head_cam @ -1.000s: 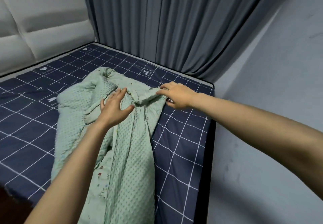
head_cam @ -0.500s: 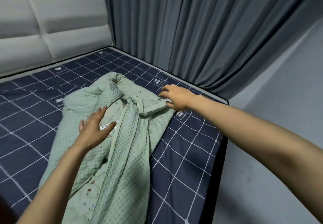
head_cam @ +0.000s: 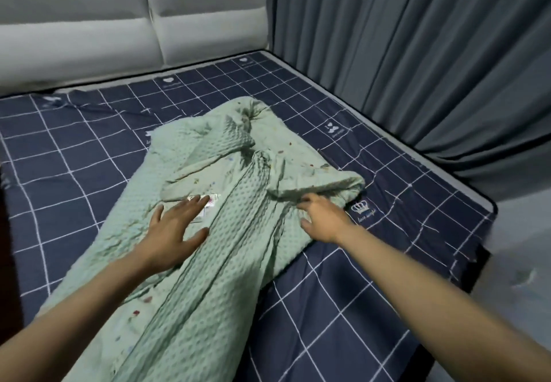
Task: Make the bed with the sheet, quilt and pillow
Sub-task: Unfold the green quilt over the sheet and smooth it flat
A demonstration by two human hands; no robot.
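The bed (head_cam: pixel 372 307) fills most of the view, covered by a navy sheet (head_cam: pixel 343 301) with a white grid and small white crown and heart prints. It stretches away from both hands to a padded white headboard (head_cam: pixel 134 23) on the far side. Grey curtains (head_cam: pixel 417 53) hang beyond the right hand, along the bed's far right edge, and a strip of grey floor (head_cam: pixel 524 262) shows to the right of that arm.

A pale green quilt (head_cam: pixel 193 292) with a bumpy dotted texture lies bunched in a long heap on the sheet, running from near the person's body, under both forearms, to a crumpled end beyond the fingertips. Parts of it are turned over, showing a smoother lining scattered with small coloured specks.

The left hand (head_cam: pixel 173 232) lies flat on the quilt, palm down, fingers straight and spread, thumb out to the side; it presses the cloth and grips nothing. Just under its fingertips a small white label (head_cam: pixel 208 202) with red print sits on the lining.

The right hand (head_cam: pixel 323 220) is to the right of the left hand, at the quilt's right edge. Its fingers curl into a thick rolled fold of the quilt, pinching the cloth. A white crown print (head_cam: pixel 362 209) on the sheet lies just beside this hand, on its right.
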